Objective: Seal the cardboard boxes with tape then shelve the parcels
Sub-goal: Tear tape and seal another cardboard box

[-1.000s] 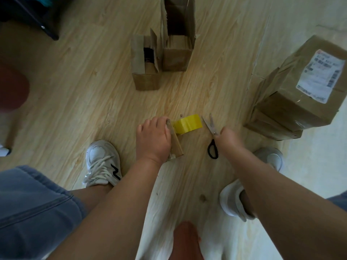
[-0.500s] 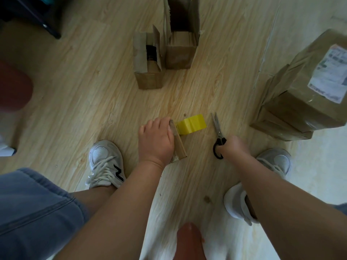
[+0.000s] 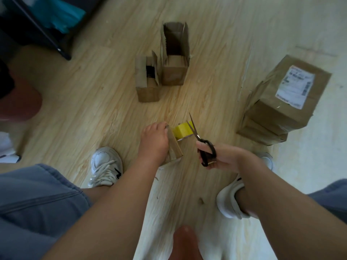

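A small cardboard box (image 3: 175, 147) stands on the wooden floor between my feet. My left hand (image 3: 155, 141) lies over its left side and holds it down. A yellow roll of tape (image 3: 183, 131) sits just right of the box top, joined to it by a strip. My right hand (image 3: 221, 156) grips the black handles of a pair of scissors (image 3: 200, 141), lifted off the floor, blades pointing up over the tape roll. Two small boxes with their flaps up, a short one (image 3: 147, 79) and a taller one (image 3: 175, 57), stand further ahead.
A stack of larger sealed parcels (image 3: 281, 102) with a white label is at the right. My white shoes (image 3: 106, 166) flank the box. A dark shelf frame (image 3: 47, 32) with teal items is at the top left. A blurred reddish shape (image 3: 20, 104) sits at the left edge.
My right hand has picked the scissors up from the floor and raised them, blades now over the tape roll. My left hand stays on the small box.
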`<state>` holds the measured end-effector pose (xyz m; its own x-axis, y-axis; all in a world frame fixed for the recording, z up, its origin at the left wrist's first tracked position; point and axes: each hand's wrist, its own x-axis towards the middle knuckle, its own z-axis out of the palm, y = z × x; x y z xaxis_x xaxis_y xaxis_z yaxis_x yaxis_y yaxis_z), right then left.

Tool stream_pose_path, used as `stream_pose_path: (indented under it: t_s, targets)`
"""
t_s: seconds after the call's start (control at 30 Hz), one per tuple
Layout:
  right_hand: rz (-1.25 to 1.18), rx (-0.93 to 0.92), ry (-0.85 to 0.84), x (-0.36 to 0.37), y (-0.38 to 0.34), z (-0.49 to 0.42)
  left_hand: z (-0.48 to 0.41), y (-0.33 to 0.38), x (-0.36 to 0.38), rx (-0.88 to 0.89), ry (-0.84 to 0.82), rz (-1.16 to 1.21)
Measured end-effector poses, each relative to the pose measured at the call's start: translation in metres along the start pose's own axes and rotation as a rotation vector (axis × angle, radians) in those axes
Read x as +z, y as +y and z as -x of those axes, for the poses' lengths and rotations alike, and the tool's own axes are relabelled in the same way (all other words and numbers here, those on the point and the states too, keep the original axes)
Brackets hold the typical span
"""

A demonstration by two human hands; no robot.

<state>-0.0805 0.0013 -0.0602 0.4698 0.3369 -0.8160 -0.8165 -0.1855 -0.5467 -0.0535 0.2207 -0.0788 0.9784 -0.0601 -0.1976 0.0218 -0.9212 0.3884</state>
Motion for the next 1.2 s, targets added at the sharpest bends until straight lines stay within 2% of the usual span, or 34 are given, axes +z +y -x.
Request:
stream_pose_path:
  t_s: [0.17,0.33,0.47,0.73,0.9,1.2]
  targets:
    - [-0.018,0.014,-0.247,0.0,0.012,0.013,0.011,0.003,-0.01,0.042,-0.01,-0.006]
    - [0.09,0.062,-0.294,-0.002,0.016,0.02,0.013,-0.003,-0.009,-0.034,-0.031,0.064]
    - [0.177,0.101,-0.188,0.007,0.009,0.017,0.013,-0.006,-0.007,-0.038,-0.042,0.095]
    - [0.397,-0.012,0.023,0.039,-0.015,-0.005,0.012,-0.006,-0.004,-0.04,-0.037,0.116]
    - [0.515,-0.018,0.142,0.049,-0.018,-0.007,0.014,-0.003,-0.006,-0.053,-0.048,0.099]
    - [0.493,-0.06,0.247,0.046,-0.013,-0.009,0.013,-0.005,-0.006,-0.048,-0.048,0.111]
